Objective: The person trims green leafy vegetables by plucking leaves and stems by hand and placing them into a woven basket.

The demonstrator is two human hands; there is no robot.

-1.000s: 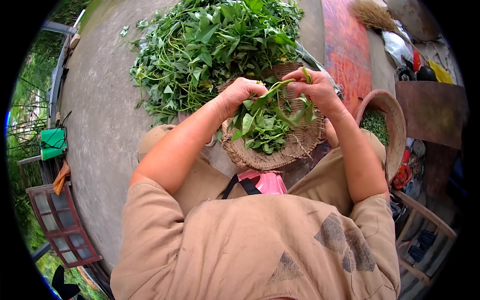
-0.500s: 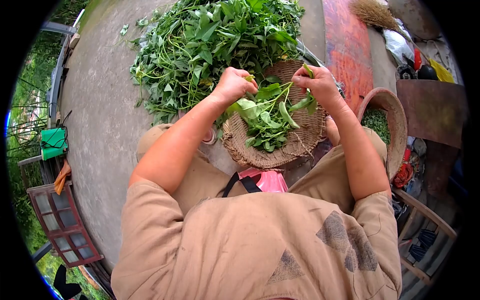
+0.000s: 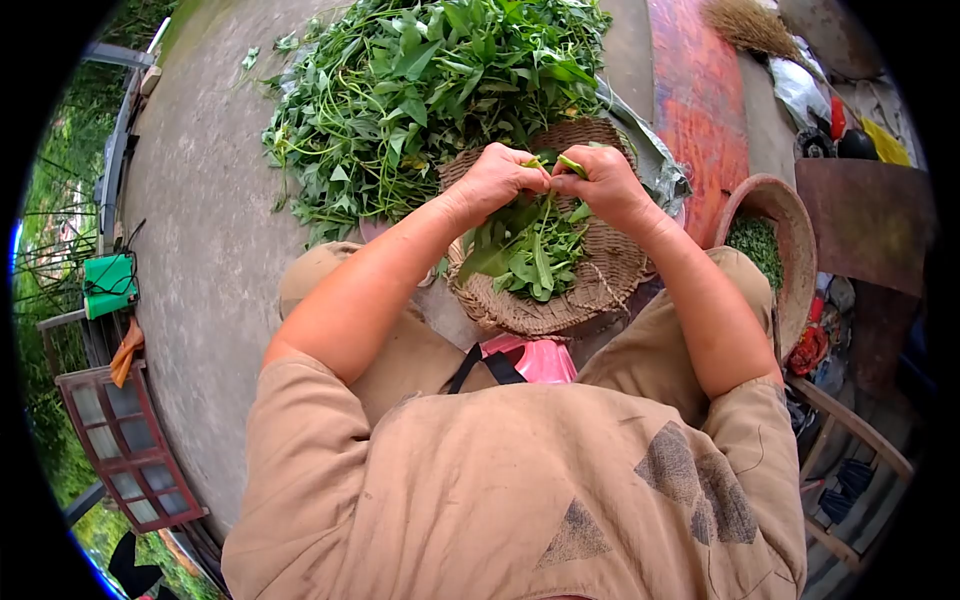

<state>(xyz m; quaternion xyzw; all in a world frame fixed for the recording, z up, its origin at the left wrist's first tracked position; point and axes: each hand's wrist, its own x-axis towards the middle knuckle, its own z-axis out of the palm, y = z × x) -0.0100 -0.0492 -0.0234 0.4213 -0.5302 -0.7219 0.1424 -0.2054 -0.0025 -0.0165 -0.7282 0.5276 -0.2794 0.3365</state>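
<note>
Both hands up close together over the woven basket (image 3: 612, 248), fingertips nearly meeting or just touching. Left hand (image 3: 497, 180): thumb and fingers closed in a pinch on a green stem (image 3: 533, 163). Right hand (image 3: 603, 183): likewise pinched, a short green piece (image 3: 572, 167) standing out at the fingertips. Whether the two bits belong to one stem cannot be told for sure; the fingers cover the join.

Directly below the hands, a small pile of leafy sprigs (image 3: 540, 268) lies in the basket, toward the wearer's side. Beyond the hands and mostly off to the left, a big heap of leafy vines (image 3: 430, 85) spreads over the concrete floor (image 3: 220, 200), its near edge against the basket.

Right of the right hand, a round basin (image 3: 797, 260), tilted in view, with fine cut greenery (image 3: 754, 246) inside. Farther out past that hand, a reddish board (image 3: 702, 115). Nearer the body than the hands, something pink (image 3: 537, 362) between the knees.
</note>
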